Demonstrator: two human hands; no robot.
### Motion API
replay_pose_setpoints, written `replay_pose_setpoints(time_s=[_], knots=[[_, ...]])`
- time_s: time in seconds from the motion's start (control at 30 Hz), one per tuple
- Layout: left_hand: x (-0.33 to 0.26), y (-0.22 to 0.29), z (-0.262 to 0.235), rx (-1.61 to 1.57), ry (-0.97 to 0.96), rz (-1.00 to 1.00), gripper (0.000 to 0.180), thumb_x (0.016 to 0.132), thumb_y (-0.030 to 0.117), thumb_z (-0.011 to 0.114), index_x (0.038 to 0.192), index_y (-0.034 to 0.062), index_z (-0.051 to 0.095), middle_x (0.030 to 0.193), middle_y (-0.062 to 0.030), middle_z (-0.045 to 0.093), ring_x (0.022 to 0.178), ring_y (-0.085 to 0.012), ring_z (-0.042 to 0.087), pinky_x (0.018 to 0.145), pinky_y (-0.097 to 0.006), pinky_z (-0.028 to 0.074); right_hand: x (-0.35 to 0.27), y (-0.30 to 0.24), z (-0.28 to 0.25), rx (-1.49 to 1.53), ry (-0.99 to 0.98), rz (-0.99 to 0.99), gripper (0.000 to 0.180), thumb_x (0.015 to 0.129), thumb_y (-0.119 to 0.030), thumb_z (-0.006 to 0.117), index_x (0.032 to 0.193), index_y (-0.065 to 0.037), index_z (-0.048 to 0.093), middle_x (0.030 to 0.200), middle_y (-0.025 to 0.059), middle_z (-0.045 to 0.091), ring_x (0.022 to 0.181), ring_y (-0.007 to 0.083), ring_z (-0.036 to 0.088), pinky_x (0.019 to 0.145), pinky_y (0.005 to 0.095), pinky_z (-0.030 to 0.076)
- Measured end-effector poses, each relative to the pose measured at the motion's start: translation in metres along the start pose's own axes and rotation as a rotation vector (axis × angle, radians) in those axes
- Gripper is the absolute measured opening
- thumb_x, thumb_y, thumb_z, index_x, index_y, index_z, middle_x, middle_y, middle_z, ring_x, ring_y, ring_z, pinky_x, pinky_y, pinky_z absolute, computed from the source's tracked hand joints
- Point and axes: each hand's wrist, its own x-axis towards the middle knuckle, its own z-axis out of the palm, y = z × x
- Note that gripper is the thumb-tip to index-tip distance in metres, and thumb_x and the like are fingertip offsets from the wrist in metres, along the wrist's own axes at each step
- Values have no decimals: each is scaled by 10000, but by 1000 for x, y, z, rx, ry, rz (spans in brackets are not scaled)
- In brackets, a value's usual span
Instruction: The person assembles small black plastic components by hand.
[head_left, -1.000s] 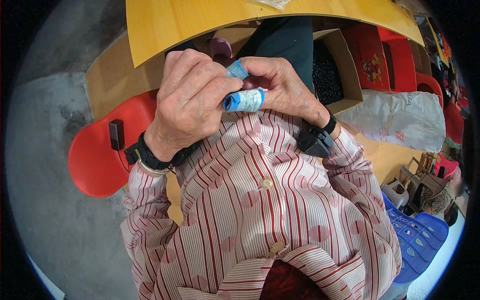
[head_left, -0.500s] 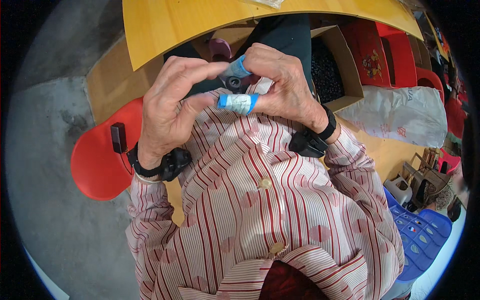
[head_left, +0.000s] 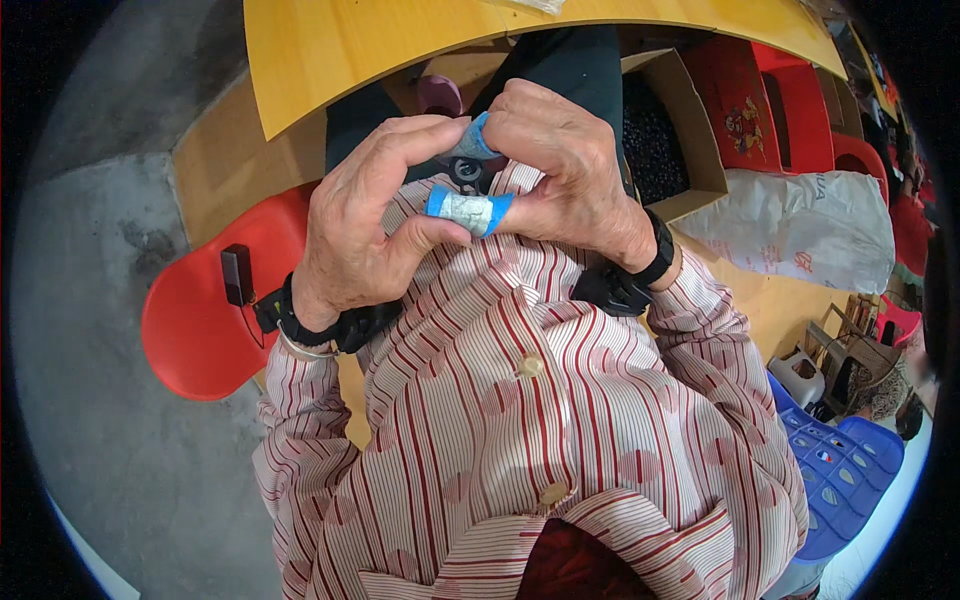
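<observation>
My two hands meet in front of my lap. Blue and whitish wraps cover the thumb and index finger of my right hand [head_left: 565, 165]; the thumb wrap [head_left: 466, 210] shows best. Between these wrapped fingertips is a small black round part [head_left: 466, 172] with a hole, apparently pinched by them; its far side is hidden. My left hand [head_left: 365, 205] curves around from the left, fingers and thumb apart. Its fingertips lie by the wrapped index finger, and its thumb lies against the thumb wrap. I see nothing in the left hand itself.
Ahead is the curved edge of a yellow wooden table [head_left: 400, 50]. A cardboard box [head_left: 705, 150] of small dark pieces stands right, by red boxes [head_left: 735, 105] and a whitish plastic bag [head_left: 800, 225]. At left is a red seat [head_left: 190, 320] with a black box-shaped device [head_left: 237, 275].
My left hand has moved right, bringing its fingertips and thumb against the wrapped fingers of my right hand. The right hand has shifted only slightly, with the black part still between its fingertips.
</observation>
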Motion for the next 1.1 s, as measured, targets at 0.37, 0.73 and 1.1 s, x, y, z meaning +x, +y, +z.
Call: replay_pose_setpoints(time_s=[0.37,0.73,1.1], knots=[[-1,-2,3,-26,-9,29,576,795,352,661,1190,-35,500,1137,-200,576,1019,-334,589,864,-350,472,-1,0,1,-15,20,-27,400,577,-299,811,686,-53,514,610,66,441,579,248,465,538,340,387],[0,0,4,-22,8,76,548,829,356,615,1168,-59,500,1109,-205,583,988,-340,596,844,-353,476,0,-3,4,-33,59,-44,410,582,-316,816,658,-50,514,601,67,437,560,232,447,517,329,374],[7,0,-2,91,85,182,440,737,177,711,1129,17,592,1068,-153,602,899,-282,602,768,-331,494,-1,-6,-2,293,-112,385,355,673,-276,807,693,-38,544,587,6,456,544,101,451,492,250,360]])
